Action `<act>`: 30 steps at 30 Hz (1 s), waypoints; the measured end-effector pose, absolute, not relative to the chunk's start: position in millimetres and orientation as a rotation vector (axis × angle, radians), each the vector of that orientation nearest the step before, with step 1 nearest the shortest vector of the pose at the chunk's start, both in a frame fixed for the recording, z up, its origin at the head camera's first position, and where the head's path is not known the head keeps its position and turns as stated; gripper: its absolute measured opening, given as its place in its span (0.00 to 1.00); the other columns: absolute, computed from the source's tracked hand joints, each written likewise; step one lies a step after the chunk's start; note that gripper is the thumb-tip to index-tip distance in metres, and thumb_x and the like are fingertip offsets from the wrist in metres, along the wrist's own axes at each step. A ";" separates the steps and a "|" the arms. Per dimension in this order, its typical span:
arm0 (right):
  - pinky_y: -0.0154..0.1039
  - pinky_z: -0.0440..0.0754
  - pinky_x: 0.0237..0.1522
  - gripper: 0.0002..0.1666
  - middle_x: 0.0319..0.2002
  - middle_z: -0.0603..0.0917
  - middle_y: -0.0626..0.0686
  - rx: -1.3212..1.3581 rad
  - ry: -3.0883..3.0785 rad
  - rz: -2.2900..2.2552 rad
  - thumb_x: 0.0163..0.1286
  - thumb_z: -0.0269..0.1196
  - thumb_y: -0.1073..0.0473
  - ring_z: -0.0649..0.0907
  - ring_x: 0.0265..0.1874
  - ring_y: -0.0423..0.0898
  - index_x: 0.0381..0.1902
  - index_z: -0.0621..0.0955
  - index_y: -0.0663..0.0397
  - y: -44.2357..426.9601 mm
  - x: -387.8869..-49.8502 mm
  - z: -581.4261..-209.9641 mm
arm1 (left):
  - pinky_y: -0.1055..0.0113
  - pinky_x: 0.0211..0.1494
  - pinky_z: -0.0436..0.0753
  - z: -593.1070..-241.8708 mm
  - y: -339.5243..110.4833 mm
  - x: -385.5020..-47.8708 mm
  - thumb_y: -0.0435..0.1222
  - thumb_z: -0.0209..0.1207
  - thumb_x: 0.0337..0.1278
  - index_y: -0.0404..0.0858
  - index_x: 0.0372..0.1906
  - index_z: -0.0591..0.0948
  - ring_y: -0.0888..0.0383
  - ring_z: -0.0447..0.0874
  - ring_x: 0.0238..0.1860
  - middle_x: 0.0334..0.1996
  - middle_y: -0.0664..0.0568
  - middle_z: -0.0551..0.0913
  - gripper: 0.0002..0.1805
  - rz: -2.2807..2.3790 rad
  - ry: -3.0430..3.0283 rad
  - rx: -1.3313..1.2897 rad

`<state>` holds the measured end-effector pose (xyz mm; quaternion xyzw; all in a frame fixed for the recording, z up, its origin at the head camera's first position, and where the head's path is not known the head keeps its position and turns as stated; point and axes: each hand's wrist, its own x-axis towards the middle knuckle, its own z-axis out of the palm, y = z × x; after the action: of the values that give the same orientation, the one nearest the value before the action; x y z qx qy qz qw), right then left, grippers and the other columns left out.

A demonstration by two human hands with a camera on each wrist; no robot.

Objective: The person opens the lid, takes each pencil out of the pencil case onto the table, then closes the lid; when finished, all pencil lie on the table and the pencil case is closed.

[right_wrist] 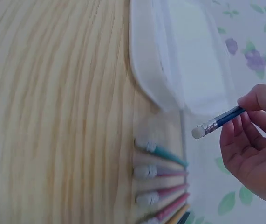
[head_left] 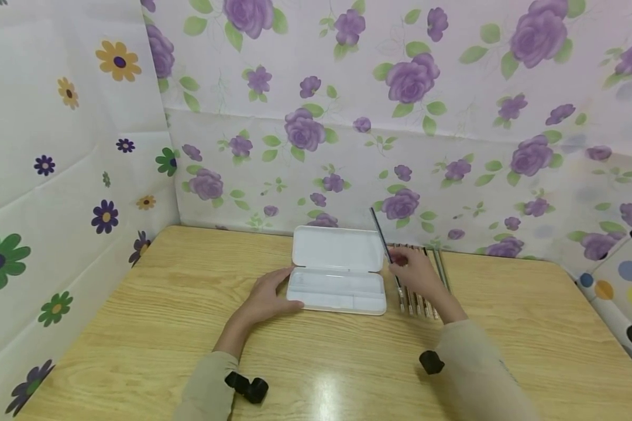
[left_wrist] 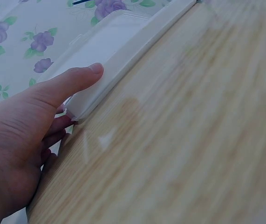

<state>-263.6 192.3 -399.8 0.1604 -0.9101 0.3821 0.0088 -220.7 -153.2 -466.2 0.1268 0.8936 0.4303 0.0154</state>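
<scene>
A white pencil case (head_left: 316,300) lies open on the table, its lid (head_left: 338,248) tipped back towards the wall. No pencils show inside its divided tray. My left hand (head_left: 265,298) holds the case's left end, with the thumb (left_wrist: 79,79) along the front wall and the other fingers round the corner. Between thumb and fingertips, my right hand (head_left: 417,272) pinches a dark blue pencil (right_wrist: 228,115) with a white eraser. This pencil is raised and tilted just right of the case. Below the right hand lie several pencils (right_wrist: 165,153) side by side, erasers towards me.
The wooden table (head_left: 153,304) meets a wall covered with purple-flowered cloth (head_left: 305,128) behind the case. Another flowered cloth (head_left: 74,175) hangs on the left, and a dotted one (head_left: 629,275) on the right.
</scene>
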 end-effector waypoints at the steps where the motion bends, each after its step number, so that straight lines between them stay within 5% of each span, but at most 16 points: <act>1: 0.51 0.79 0.46 0.21 0.44 0.82 0.63 0.479 -2.844 1.204 0.68 0.58 0.66 0.80 0.45 0.57 0.57 0.75 0.73 197.9 -263.7 -401.3 | 0.44 0.71 0.54 -466.0 -153.3 -220.7 0.51 0.73 0.42 0.39 0.72 0.65 0.41 0.56 0.71 0.69 0.42 0.65 0.51 1.337 2.779 0.395; 8: 0.49 0.81 0.46 0.26 0.52 0.78 0.67 0.285 -2.931 1.262 0.71 0.57 0.62 0.78 0.50 0.60 0.61 0.71 0.73 234.3 -260.6 -403.9 | 0.42 0.70 0.54 -464.6 -153.8 -220.3 0.52 0.73 0.43 0.40 0.72 0.64 0.40 0.55 0.71 0.70 0.42 0.64 0.51 1.349 2.767 0.397; 17: 0.50 0.82 0.42 0.27 0.51 0.76 0.72 0.051 -3.027 1.313 0.71 0.55 0.64 0.82 0.39 0.57 0.62 0.67 0.80 277.7 -252.6 -399.4 | 0.42 0.70 0.53 -464.9 -154.1 -219.2 0.51 0.73 0.42 0.40 0.72 0.64 0.39 0.54 0.71 0.70 0.41 0.64 0.51 1.351 2.763 0.394; 30: 0.49 0.83 0.44 0.29 0.53 0.73 0.77 -0.013 -3.045 1.374 0.72 0.56 0.63 0.83 0.41 0.60 0.60 0.66 0.85 324.7 -248.9 -412.1 | 0.41 0.70 0.52 -466.6 -154.0 -221.0 0.51 0.73 0.42 0.40 0.73 0.63 0.39 0.54 0.71 0.70 0.43 0.64 0.51 1.335 2.776 0.407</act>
<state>-248.9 324.7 -412.1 -0.0039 -0.9070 0.4092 -0.0994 -221.0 -154.0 -466.6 0.1311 0.8933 0.4297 0.0173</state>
